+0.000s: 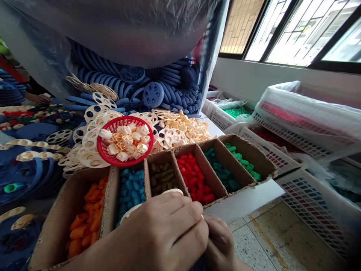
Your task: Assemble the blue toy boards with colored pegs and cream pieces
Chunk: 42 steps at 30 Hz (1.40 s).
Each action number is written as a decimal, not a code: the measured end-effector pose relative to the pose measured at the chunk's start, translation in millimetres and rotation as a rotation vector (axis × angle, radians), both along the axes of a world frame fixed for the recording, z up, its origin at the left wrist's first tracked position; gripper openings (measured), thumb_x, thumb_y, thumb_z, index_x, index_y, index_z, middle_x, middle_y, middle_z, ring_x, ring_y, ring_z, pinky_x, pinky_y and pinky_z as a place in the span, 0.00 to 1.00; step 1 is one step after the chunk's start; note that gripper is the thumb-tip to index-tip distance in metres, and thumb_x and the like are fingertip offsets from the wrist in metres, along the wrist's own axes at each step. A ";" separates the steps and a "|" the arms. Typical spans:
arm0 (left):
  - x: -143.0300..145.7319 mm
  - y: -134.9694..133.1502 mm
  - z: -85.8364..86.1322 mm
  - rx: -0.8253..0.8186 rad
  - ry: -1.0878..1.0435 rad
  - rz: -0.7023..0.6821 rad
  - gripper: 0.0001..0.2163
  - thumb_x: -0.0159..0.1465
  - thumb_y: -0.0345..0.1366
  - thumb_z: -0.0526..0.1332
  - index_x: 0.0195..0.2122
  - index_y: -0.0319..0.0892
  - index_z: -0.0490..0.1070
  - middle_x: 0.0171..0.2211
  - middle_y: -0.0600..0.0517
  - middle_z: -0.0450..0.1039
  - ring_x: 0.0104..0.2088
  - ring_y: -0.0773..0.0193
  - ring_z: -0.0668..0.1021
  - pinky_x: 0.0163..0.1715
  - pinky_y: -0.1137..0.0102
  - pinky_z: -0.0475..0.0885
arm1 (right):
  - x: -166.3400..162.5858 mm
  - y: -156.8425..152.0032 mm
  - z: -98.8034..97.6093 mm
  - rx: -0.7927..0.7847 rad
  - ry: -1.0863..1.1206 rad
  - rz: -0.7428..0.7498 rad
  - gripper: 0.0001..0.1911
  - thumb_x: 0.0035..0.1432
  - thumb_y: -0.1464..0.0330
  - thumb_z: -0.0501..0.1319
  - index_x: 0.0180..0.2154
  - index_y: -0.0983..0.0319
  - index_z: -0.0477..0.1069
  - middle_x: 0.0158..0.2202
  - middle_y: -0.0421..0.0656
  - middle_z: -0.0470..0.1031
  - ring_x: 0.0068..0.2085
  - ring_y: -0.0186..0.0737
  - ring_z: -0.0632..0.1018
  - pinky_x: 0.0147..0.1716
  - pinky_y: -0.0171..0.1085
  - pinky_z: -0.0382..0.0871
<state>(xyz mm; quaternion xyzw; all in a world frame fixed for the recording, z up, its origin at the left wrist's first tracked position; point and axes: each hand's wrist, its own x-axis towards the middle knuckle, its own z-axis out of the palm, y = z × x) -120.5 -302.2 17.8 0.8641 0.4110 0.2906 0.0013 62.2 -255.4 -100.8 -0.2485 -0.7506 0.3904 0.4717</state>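
Left hand [172,227]: curled palm-down around a cream piece [174,191], pinching it, as far as I can make out; only bits of its edge show past the knuckles.
Right hand [221,235]: tucked close against the left, fingers bent; I can't tell whether it grips anything.
Cream piece: low at the near side of the cardboard box [59,210], by the blue pieces [131,188] and olive pieces [162,175].
Hold: I'd steady it by the edge with one hand and press evenly with the other; thin plastic could flex.
Sight line: a slight wrist tilt would probably uncover the work.
Red basket [121,164]: heaped with small cream parts [128,143] at the box's far edge; best not nudged, or it might tip.
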 end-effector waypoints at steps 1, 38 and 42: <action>3.4 2.3 -4.1 0.006 0.043 -0.013 0.11 0.67 0.25 0.53 0.39 0.41 0.75 0.35 0.50 0.79 0.39 0.62 0.81 0.52 0.66 0.75 | -0.4 -0.2 1.1 0.002 0.001 0.002 0.14 0.66 0.63 0.57 0.43 0.57 0.81 0.21 0.40 0.78 0.20 0.36 0.78 0.25 0.31 0.73; -15.6 25.8 3.7 -1.143 0.112 0.154 0.08 0.51 0.40 0.67 0.32 0.45 0.78 0.24 0.54 0.76 0.23 0.64 0.74 0.19 0.73 0.60 | 13.3 -16.4 -23.0 0.198 -0.029 0.108 0.17 0.60 0.73 0.62 0.51 0.59 0.75 0.25 0.44 0.81 0.25 0.40 0.81 0.28 0.35 0.78; -44.1 5.7 -8.6 -1.173 -0.435 0.265 0.32 0.55 0.51 0.68 0.59 0.49 0.66 0.43 0.50 0.77 0.40 0.58 0.79 0.32 0.73 0.73 | 21.7 -2.3 -12.7 0.121 -0.051 -0.007 0.17 0.58 0.74 0.65 0.48 0.55 0.79 0.31 0.45 0.84 0.30 0.41 0.84 0.32 0.34 0.80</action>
